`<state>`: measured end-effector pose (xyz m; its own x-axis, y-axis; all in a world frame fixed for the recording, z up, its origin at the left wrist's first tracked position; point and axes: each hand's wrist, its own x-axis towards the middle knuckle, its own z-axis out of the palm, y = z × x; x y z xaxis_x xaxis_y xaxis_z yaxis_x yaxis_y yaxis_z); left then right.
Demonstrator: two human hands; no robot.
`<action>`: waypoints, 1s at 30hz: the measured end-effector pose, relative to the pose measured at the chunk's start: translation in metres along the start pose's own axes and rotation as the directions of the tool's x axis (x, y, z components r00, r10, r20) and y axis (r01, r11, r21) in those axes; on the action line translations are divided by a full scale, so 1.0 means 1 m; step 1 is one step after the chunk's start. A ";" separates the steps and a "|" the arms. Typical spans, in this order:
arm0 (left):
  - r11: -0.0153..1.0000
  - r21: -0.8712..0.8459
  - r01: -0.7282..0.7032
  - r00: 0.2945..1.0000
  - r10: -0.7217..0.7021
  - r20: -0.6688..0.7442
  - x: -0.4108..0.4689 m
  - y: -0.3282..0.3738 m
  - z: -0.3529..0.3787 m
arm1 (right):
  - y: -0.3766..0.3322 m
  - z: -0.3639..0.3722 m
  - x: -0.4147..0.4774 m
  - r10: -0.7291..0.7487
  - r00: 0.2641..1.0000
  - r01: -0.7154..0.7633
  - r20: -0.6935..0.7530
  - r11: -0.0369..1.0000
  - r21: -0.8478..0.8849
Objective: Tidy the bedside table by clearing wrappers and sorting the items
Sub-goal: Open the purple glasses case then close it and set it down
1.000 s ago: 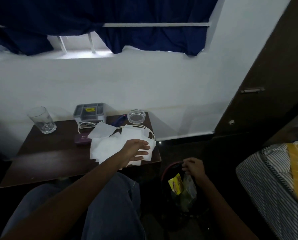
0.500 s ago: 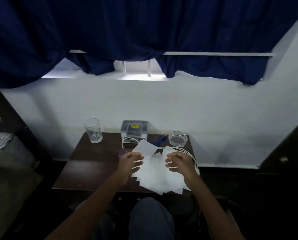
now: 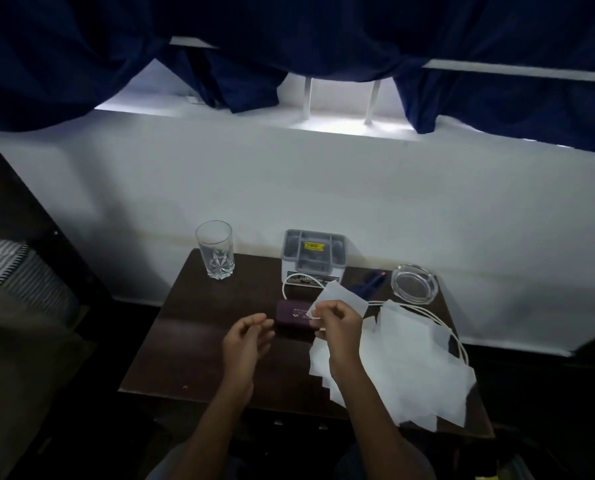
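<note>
1. Furthest left, a glass [image 3: 214,249] stands upright at the back of the bedside table [image 3: 192,341].
2. The left hand [image 3: 246,341] is over the table, its fingers loosely curled and holding nothing.
3. Just beside it, the right hand [image 3: 337,329] pinches a white sheet [image 3: 343,297] by its near edge, and the sheet extends beyond the fingertips.
4. A paper pile [image 3: 413,368] lies on the table's right side, partly under the right wrist.

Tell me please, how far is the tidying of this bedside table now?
Looks done: the glass, grey organiser and ashtray stand in a row at the back edge of the table. In hand: the right hand pinches one white sheet; the left hand holds nothing. Left: the loose pile of white sheets, the white cable, the purple case and the blue pen lie unsorted.
</note>
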<state>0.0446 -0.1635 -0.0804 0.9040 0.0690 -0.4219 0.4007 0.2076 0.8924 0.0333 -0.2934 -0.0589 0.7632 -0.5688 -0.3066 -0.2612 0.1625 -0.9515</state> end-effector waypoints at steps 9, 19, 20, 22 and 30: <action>0.517 0.723 -0.458 0.876 0.398 0.271 0.049 -0.005 0.033 | -0.020 -0.004 0.051 -0.209 0.978 0.206 0.005 0.959 -0.193; -0.053 0.863 -0.503 0.832 0.239 0.500 0.077 -0.014 0.025 | -0.013 -0.018 0.060 -0.245 0.969 0.243 0.016 0.945 -0.218; -0.047 0.864 -0.502 0.832 0.247 0.497 0.077 -0.011 0.022 | -0.013 -0.018 0.059 -0.245 0.969 0.243 0.018 0.946 -0.213; -0.023 0.862 -0.506 0.828 0.268 0.493 0.074 -0.003 0.015 | -0.013 -0.018 0.056 -0.247 0.969 0.246 0.020 0.946 -0.209; -0.018 0.918 -0.397 0.879 0.281 0.386 0.054 0.041 -0.042 | -0.017 -0.014 0.042 -0.242 0.970 0.243 0.026 0.958 -0.155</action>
<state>0.1037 -0.1102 -0.0732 0.9646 -0.2574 -0.0580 -0.2292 -0.9264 0.2988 0.0616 -0.3311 -0.0550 0.8186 -0.5703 -0.0680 -0.1565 -0.1075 -0.9818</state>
